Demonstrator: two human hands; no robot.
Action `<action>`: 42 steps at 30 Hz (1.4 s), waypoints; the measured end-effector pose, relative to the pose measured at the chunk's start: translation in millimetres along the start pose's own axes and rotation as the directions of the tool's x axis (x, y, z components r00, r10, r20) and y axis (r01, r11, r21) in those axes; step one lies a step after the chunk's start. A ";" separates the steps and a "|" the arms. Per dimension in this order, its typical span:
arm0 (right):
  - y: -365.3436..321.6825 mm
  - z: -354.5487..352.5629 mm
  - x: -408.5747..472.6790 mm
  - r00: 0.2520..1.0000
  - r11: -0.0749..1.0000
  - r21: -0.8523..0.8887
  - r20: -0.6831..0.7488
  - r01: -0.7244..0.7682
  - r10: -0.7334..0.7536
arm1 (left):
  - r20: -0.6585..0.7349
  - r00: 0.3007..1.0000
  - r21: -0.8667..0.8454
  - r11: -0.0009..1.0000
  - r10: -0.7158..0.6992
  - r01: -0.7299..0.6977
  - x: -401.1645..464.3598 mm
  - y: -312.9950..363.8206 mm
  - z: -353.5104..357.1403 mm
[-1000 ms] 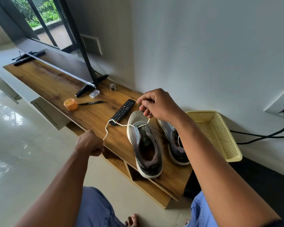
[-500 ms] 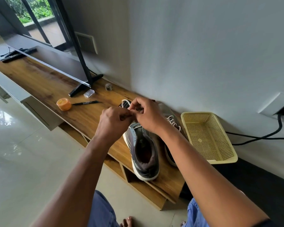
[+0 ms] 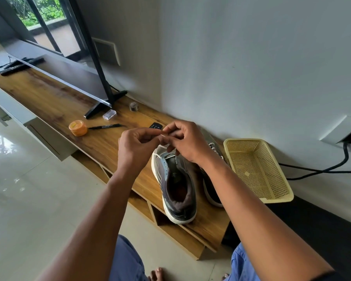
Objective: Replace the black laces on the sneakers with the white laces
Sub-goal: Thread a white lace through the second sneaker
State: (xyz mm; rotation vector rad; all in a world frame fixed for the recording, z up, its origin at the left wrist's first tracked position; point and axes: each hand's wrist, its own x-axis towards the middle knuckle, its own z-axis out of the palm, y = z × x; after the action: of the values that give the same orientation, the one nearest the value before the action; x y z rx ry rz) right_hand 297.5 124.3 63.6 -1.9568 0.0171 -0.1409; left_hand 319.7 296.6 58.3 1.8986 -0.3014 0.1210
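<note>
White lace (image 3: 164,135) between hands (pinched)

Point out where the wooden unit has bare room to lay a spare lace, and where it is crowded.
Free: the long wood stretch in front of the TV, left of the orange tub; also the patch between the pen and the near sneaker. Crowded: the right end, where both sneakers, the far sneaker and yellow basket sit close together.

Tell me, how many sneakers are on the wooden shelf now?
2. One sneaker stands near the shelf's front edge, below both hands. The second sneaker stands right of it, next to the yellow basket, mostly covered by the right forearm.
</note>
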 end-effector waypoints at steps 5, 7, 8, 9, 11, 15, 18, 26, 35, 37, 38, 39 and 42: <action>6.8 3.5 3.3 0.999 0.999 -0.034 -0.009 0.040 -0.040 | -0.015 0.993 -0.303 0.947 -0.113 0.103 -0.6 7.2 1.6; 7.4 5.0 3.6 0.999 0.999 -0.012 -0.030 0.035 -0.036 | 0.007 0.992 -0.371 0.921 -0.125 0.119 -1.5 8.7 1.2; 7.3 5.5 3.9 0.999 1.000 -0.004 -0.042 0.029 -0.029 | 0.015 0.992 -0.387 0.914 -0.126 0.122 -1.5 9.0 0.8; 6.8 6.0 3.8 0.998 1.000 0.003 -0.058 0.023 -0.023 | 0.019 0.992 -0.389 0.913 -0.123 0.120 -1.7 8.7 0.8; 5.3 6.7 3.7 0.995 1.000 0.017 -0.093 0.025 -0.024 | 0.026 0.993 -0.375 0.920 -0.118 0.119 -1.6 8.0 1.4; 4.1 8.2 4.0 0.993 0.999 0.025 -0.118 0.031 -0.028 | 0.027 0.992 -0.389 0.912 -0.125 0.126 -0.7 6.2 3.6; 3.5 6.4 4.0 0.993 0.999 -0.003 -0.108 0.037 -0.037 | 0.032 0.992 -0.413 0.902 -0.122 0.124 0.1 5.7 3.1; -11.4 0.2 2.4 0.975 0.987 -0.156 -0.212 0.033 -0.066 | 0.311 0.941 0.010 0.991 -0.133 0.136 5.2 -14.5 10.5; -86.5 -24.1 -2.4 0.946 0.923 0.333 -0.313 0.193 -0.085 | 0.391 0.880 0.518 0.854 -0.271 0.033 4.4 -33.8 41.9; -100.1 -31.8 -3.3 0.939 0.888 0.404 -0.336 0.219 -0.078 | 0.372 0.891 0.519 0.854 -0.259 0.032 9.0 -43.9 44.0; -106.5 -36.4 -2.9 0.935 0.874 0.428 -0.345 0.232 -0.079 | 0.359 0.899 0.511 0.859 -0.250 0.035 11.2 -48.0 46.2; -112.1 -39.6 -2.5 0.933 0.861 0.446 -0.351 0.245 -0.083 | 0.349 0.906 0.505 0.862 -0.240 0.034 12.8 -51.5 47.7; -125.8 -45.1 -2.6 0.923 0.845 0.461 -0.374 0.272 -0.093 | 0.349 0.916 0.491 0.871 -0.199 0.002 14.8 -57.7 51.0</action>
State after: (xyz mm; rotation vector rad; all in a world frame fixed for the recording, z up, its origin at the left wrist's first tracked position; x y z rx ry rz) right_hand 283.3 130.9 196.3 -1.3809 0.0137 -0.5575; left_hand 346.1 264.7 -8.4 2.4346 -0.4710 -0.2897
